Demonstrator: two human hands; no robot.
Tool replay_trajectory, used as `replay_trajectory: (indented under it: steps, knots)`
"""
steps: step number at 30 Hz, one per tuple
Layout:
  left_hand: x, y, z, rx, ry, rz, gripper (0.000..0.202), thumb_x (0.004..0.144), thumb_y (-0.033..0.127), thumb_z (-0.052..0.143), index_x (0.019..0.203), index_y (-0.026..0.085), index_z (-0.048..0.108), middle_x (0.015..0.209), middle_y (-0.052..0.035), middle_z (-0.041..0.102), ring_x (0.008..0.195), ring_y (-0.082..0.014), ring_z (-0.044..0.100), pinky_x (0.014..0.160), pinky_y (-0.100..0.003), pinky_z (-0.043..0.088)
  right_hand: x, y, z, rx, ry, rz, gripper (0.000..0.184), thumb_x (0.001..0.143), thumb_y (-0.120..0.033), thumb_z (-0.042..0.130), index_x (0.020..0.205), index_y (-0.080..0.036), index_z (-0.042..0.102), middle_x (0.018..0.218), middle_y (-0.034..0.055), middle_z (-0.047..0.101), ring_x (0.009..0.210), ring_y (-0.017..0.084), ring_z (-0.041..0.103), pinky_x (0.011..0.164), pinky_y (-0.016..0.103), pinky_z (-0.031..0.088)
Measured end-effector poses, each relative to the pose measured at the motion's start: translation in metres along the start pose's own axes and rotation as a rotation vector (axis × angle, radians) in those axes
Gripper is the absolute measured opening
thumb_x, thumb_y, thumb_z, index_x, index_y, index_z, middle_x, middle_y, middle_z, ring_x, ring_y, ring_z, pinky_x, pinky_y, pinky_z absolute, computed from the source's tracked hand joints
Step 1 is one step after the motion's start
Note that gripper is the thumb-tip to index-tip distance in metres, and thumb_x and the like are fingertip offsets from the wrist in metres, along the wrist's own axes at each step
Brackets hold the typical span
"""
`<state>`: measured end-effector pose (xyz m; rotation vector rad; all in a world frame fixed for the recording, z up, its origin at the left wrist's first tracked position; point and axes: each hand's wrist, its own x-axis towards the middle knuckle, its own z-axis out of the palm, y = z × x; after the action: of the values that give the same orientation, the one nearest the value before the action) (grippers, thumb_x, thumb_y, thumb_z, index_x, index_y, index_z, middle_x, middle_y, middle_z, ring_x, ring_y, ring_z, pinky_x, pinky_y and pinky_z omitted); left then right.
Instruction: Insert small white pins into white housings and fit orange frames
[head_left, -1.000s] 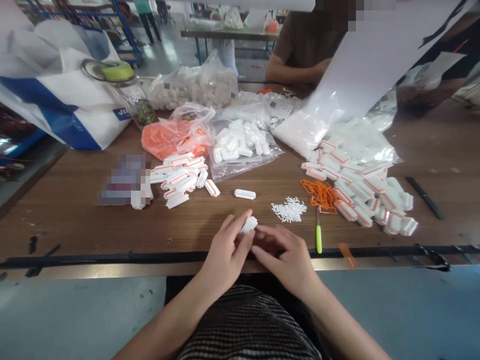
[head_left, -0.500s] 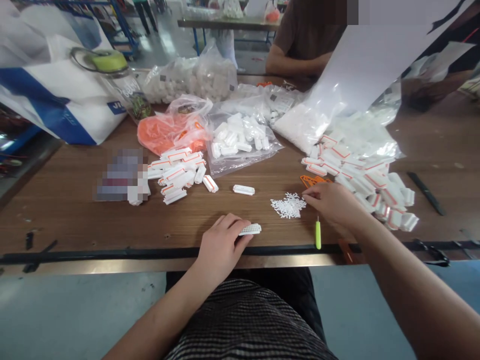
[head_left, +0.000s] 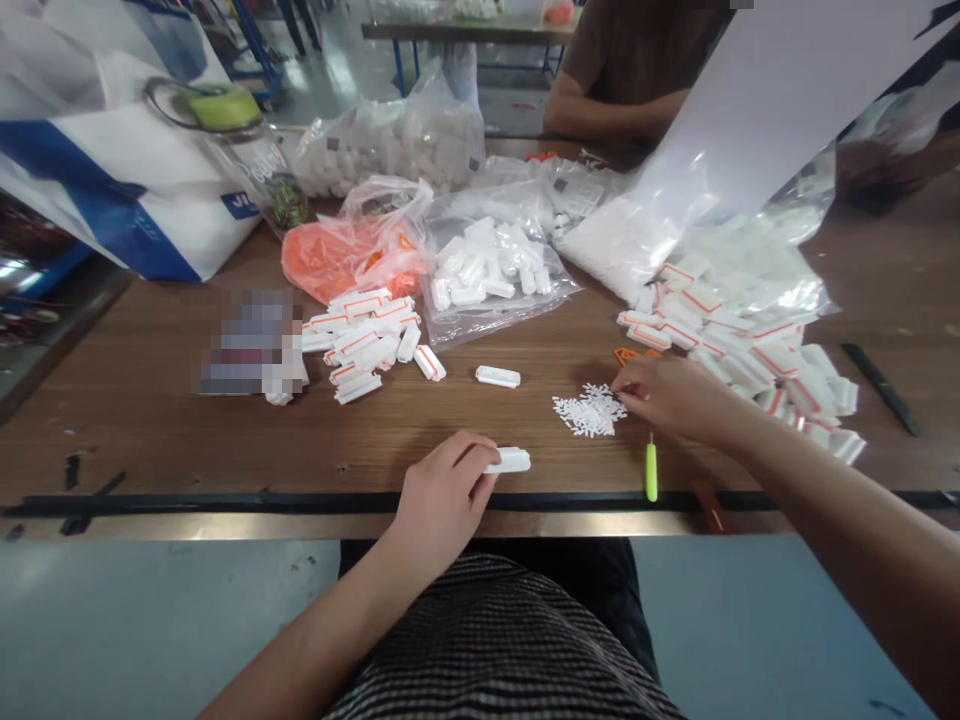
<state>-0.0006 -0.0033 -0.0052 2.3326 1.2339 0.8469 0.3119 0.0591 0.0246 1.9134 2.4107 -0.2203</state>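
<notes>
Clear bag [head_left: 469, 326] holds white casings [head_left: 489, 264]; left hand [head_left: 446, 490] pinches white block [head_left: 513, 460], grip of right hand [head_left: 671, 397] unclear

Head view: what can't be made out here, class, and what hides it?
All in the head view:
- One end of the white part: covered by the left hand.
- Number of orange frames: right hand covers some.
- Whether that hand pinches any small white pieces: too small to tell.
- Head of the co-worker: cut off by the top edge.

A dark top [head_left: 487, 650] patterned all over with a fine, pale check is worn with black trousers [head_left: 604, 568]; the left hand [head_left: 444, 495], right hand [head_left: 675, 398] and 2 forearms [head_left: 330, 625] are seen bare
</notes>
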Motion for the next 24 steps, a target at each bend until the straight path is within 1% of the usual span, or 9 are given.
replay_trajectory:
  steps: [3,6,9,12,15,17,19,22,24]
  knots:
    - [-0.004,0.001,0.000,0.037,0.048,0.059,0.015,0.087,0.005,0.056,0.084,0.019,0.061,0.094,-0.0008,0.068,0.079,-0.0140,0.066,0.069,-0.025,0.054,-0.001,0.005,0.002,0.094,0.006,0.037,0.019,0.079,-0.025,0.054,0.079,-0.022,0.073,0.081,0.0051,0.075,0.070,0.020,0.066,0.063,0.032,0.044]
    - [-0.005,0.002,-0.001,0.043,0.052,0.066,0.015,0.086,0.004,0.056,0.083,0.019,0.061,0.092,-0.0002,0.069,0.076,-0.0133,0.066,0.066,-0.024,0.052,-0.003,0.010,0.002,0.213,0.025,0.074,0.019,0.078,-0.029,0.057,0.079,-0.022,0.074,0.076,0.0038,0.074,0.067,0.019,0.066,0.062,0.031,0.045]
    - [-0.001,0.001,-0.002,-0.019,0.013,-0.022,0.012,0.083,0.008,0.064,0.087,0.019,0.063,0.091,0.0011,0.068,0.072,-0.0123,0.065,0.063,-0.023,0.051,-0.005,0.015,0.001,0.316,0.082,0.165,0.019,0.078,-0.031,0.058,0.078,-0.022,0.075,0.073,0.0030,0.074,0.065,0.019,0.065,0.060,0.030,0.044]
    - [0.004,-0.002,-0.003,-0.094,-0.052,-0.116,0.014,0.081,0.011,0.070,0.089,0.021,0.064,0.087,0.0033,0.067,0.068,-0.0108,0.062,0.060,-0.021,0.049,-0.005,0.018,-0.001,0.388,0.083,0.286,0.020,0.077,-0.034,0.060,0.072,-0.022,0.075,0.067,0.0023,0.073,0.062,0.019,0.065,0.057,0.029,0.044]
    - [0.006,-0.002,-0.004,-0.122,-0.089,-0.157,0.012,0.082,0.013,0.069,0.089,0.021,0.064,0.085,0.0041,0.066,0.067,-0.0104,0.061,0.059,-0.022,0.047,-0.006,0.016,-0.002,0.376,0.045,0.320,0.022,0.076,-0.037,0.062,0.066,-0.022,0.075,0.056,0.0009,0.069,0.055,0.018,0.062,0.052,0.028,0.041]
    - [0.006,-0.002,-0.005,-0.131,-0.104,-0.166,0.011,0.083,0.014,0.069,0.090,0.021,0.064,0.085,0.0038,0.065,0.068,-0.0107,0.060,0.060,-0.022,0.046,-0.006,0.013,-0.001,0.359,0.041,0.338,0.022,0.075,-0.038,0.064,0.067,-0.022,0.076,0.051,0.0003,0.066,0.053,0.016,0.060,0.051,0.028,0.039]
    - [0.006,-0.002,-0.006,-0.139,-0.112,-0.162,0.011,0.083,0.014,0.069,0.090,0.021,0.064,0.086,0.0035,0.066,0.070,-0.0110,0.060,0.060,-0.022,0.046,-0.006,0.009,0.000,0.357,0.043,0.356,0.021,0.075,-0.038,0.065,0.069,-0.022,0.077,0.054,0.0010,0.069,0.055,0.017,0.061,0.052,0.028,0.040]
    - [0.006,-0.002,-0.006,-0.139,-0.118,-0.162,0.010,0.083,0.014,0.068,0.089,0.021,0.064,0.085,0.0033,0.065,0.070,-0.0112,0.061,0.059,-0.022,0.046,-0.006,0.004,0.000,0.366,0.022,0.385,0.020,0.076,-0.037,0.066,0.071,-0.022,0.078,0.067,0.0035,0.075,0.066,0.020,0.067,0.057,0.029,0.043]
    - [0.006,-0.001,-0.005,-0.127,-0.119,-0.173,0.010,0.083,0.014,0.069,0.088,0.021,0.064,0.082,0.0032,0.064,0.069,-0.0116,0.060,0.058,-0.022,0.045,-0.007,-0.002,-0.002,0.345,0.008,0.405,0.019,0.078,-0.034,0.065,0.074,-0.021,0.078,0.072,0.0049,0.076,0.071,0.021,0.068,0.060,0.030,0.044]
